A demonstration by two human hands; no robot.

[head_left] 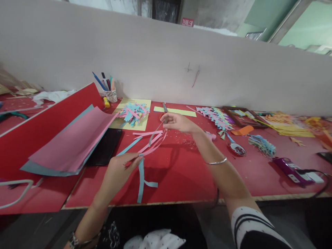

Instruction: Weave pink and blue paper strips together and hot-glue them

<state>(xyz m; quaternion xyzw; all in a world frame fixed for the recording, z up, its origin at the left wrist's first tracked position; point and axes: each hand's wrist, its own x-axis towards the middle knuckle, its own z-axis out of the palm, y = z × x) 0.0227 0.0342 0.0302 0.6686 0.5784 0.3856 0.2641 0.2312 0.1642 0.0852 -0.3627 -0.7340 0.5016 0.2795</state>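
Thin pink paper strips (155, 146) stretch between my two hands above the red table. My left hand (120, 169) is closed in a pinch on their lower ends. Light blue strips (141, 180) hang below its fingertips, and another blue strip slants off behind them. My right hand (177, 121) is closed too, its fingertips gripping the far ends of the pink strips. Just behind that hand lies a pair of scissors (165, 108), its handles partly hidden. A loose pile of pink and blue paper snippets (135, 112) lies on a yellow sheet (144, 121).
At left, pink paper (75, 138) leans on a red board (67, 107) over a black flat object (106, 147). Behind stands a pen cup (111, 95). A fringed paper garland (215, 117), a white-and-blue spoon-shaped object (237, 148) and a purple power strip (293, 173) lie at right.
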